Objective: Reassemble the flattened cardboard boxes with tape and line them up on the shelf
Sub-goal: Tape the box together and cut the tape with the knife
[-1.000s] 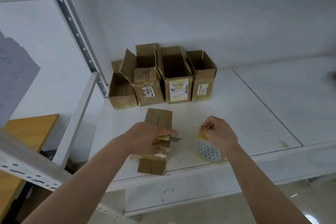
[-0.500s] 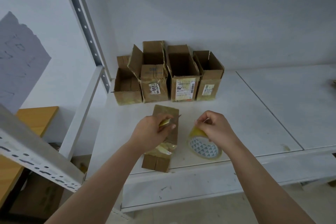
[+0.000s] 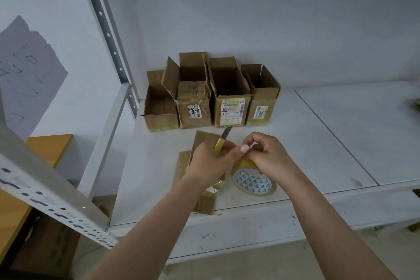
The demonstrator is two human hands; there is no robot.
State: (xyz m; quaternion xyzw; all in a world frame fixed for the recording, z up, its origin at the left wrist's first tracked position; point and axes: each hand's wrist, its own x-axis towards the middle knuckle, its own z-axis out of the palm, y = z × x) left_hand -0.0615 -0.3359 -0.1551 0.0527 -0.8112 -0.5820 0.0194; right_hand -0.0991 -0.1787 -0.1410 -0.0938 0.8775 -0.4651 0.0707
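White metal shelf (image 3: 318, 138), pale wall behind. Beyond both hands, four assembled boxes (image 3: 211, 100) stand side by side against the wall, tops open, labels facing front. Left hand (image 3: 211, 161) grips a yellow-handled knife (image 3: 221, 142) — blade tilted up and away, toward the boxes. Under that hand lies a flattened cardboard box (image 3: 204, 141) on the shelf. Right hand (image 3: 270, 157) pinches the tape's loose end, thumbs of both hands nearly touching. Tape roll (image 3: 254, 183) rests on the shelf just below the right hand — triangle pattern on its core. Wooden desk (image 3: 47, 148) far left of the left hand.
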